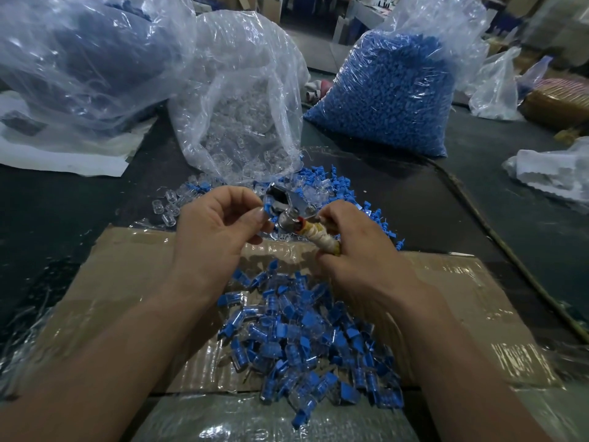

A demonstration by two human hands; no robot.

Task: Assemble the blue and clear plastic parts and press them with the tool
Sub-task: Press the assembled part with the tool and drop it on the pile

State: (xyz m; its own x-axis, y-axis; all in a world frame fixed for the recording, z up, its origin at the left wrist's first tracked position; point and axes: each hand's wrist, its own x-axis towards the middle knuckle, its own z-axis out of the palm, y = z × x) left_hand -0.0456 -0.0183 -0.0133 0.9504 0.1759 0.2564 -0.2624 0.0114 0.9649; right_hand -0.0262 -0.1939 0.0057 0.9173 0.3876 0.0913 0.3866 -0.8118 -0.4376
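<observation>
Pressing step right now: left hand (pixel 216 224) pinches a blue piece (pixel 267 208) in the pliers (pixel 296 215), right hand (pixel 357 250) wrapped round the handle, needs a squeeze next.

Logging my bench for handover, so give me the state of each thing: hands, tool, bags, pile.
Left hand: pinches a blue part at the head of the tool.
Right hand: grips the tool's wrapped handle.
Clear-parts bag: open, spilling parts onto the table.
Blue-parts bag: upright, full.
Assembled pile: loose on the cardboard.
</observation>
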